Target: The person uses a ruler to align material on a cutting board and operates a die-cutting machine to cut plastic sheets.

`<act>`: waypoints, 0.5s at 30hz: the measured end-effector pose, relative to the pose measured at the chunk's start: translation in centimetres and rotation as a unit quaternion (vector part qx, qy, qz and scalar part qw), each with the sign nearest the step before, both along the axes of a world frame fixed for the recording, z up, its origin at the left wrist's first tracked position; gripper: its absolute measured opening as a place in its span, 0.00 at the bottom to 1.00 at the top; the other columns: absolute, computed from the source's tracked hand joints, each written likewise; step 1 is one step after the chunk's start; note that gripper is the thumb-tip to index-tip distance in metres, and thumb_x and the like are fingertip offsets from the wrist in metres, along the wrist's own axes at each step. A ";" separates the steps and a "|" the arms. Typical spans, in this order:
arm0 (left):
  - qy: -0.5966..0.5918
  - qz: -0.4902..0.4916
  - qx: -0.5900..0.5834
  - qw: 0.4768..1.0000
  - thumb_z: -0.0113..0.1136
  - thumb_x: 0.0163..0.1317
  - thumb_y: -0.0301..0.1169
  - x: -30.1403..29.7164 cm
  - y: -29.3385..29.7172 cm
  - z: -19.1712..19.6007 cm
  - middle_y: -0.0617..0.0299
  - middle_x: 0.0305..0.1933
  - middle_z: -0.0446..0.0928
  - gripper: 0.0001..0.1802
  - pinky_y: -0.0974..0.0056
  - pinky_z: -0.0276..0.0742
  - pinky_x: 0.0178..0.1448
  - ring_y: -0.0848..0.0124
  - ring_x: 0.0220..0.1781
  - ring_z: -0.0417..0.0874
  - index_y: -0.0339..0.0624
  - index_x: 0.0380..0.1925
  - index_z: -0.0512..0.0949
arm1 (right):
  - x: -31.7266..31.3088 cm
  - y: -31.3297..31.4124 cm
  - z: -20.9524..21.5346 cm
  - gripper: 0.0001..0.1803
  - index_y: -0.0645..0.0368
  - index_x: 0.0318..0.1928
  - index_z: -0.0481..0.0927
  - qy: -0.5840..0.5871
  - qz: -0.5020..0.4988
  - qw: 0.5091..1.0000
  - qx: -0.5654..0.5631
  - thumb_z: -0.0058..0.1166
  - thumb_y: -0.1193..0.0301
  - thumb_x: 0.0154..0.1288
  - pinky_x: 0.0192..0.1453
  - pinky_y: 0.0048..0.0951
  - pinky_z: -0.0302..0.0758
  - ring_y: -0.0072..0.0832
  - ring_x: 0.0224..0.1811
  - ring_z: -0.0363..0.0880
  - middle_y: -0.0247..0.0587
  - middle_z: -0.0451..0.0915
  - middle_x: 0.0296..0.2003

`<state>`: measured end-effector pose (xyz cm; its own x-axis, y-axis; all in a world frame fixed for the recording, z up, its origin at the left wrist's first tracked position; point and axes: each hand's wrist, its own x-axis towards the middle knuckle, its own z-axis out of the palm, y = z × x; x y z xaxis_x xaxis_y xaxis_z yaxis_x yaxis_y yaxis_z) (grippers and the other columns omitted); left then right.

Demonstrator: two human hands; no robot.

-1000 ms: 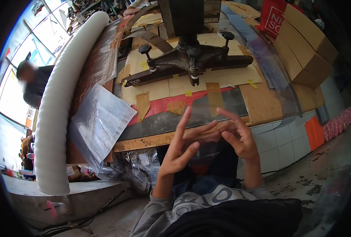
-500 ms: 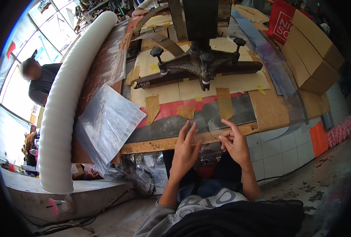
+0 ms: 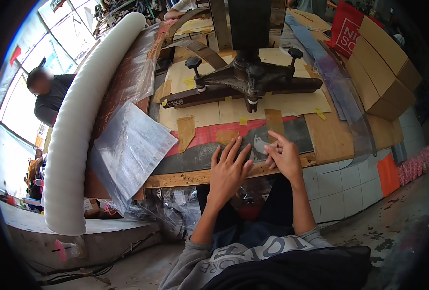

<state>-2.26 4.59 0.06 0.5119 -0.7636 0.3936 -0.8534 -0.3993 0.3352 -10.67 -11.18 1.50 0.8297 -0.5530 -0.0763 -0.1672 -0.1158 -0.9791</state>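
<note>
My left hand [image 3: 230, 169] is spread palm down at the front edge of a worn dark grey mat [image 3: 195, 158], its fingertips beside a patch of brown tape [image 3: 227, 137]. Between the thumb and bent fingers of my right hand [image 3: 286, 157] is a small, thin, translucent piece of plastic [image 3: 260, 143]; its exact kind cannot be made out. The right index finger points up and away from it. Beyond both hands lies a pale board [image 3: 291, 106], fixed at its edge with brown and yellow tape, under a dark metal press head [image 3: 250, 77] with a crossbar.
A clear plastic sheet [image 3: 132, 150] hangs over the table's left front, beside a long white foam roll [image 3: 86, 116]. Folded cardboard boxes [image 3: 383, 72] and a red bag [image 3: 345, 31] stand at the right. A person [image 3: 50, 96] is beyond the roll.
My left hand has moved forward onto the mat, its fingers stretched over it. My right hand has lifted the translucent piece slightly farther from me over the mat.
</note>
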 end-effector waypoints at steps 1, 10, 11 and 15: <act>0.000 0.008 -0.001 1.000 0.49 0.64 0.40 0.0 -0.1 0.2 0.56 0.64 0.64 0.21 0.50 0.52 0.68 0.62 0.66 0.63 0.49 0.56 0.70 | 0.2 -0.2 -0.1 0.27 0.67 0.61 0.63 0.001 -0.002 1.000 0.025 0.52 0.76 0.62 0.17 0.21 0.74 0.20 0.20 0.78 0.41 0.79 0.28; -0.038 0.048 -0.048 0.997 0.55 0.58 0.44 0.6 -1.1 -0.5 0.60 0.62 0.68 0.23 0.50 0.52 0.68 0.63 0.66 0.64 0.50 0.53 0.72 | 1.0 1.1 -2.1 0.22 0.64 0.54 0.71 -0.129 -0.176 0.931 -0.292 0.56 0.73 0.59 0.31 0.28 0.76 0.28 0.31 0.77 0.44 0.77 0.35; -0.032 0.049 -0.045 0.997 0.54 0.59 0.45 0.7 -1.1 -0.7 0.60 0.63 0.67 0.24 0.46 0.50 0.68 0.63 0.67 0.63 0.51 0.54 0.72 | 1.0 1.4 -2.5 0.20 0.63 0.51 0.74 -0.171 -0.211 0.860 -0.432 0.57 0.72 0.58 0.39 0.31 0.76 0.32 0.36 0.77 0.45 0.76 0.38; -0.044 0.050 -0.024 0.998 0.52 0.60 0.45 0.7 -1.0 -1.3 0.60 0.64 0.66 0.23 0.36 0.44 0.68 0.61 0.69 0.59 0.54 0.56 0.70 | 0.5 1.9 -3.5 0.19 0.62 0.45 0.78 -0.155 -0.141 0.814 -0.543 0.58 0.62 0.58 0.55 0.39 0.67 0.39 0.49 0.72 0.43 0.76 0.43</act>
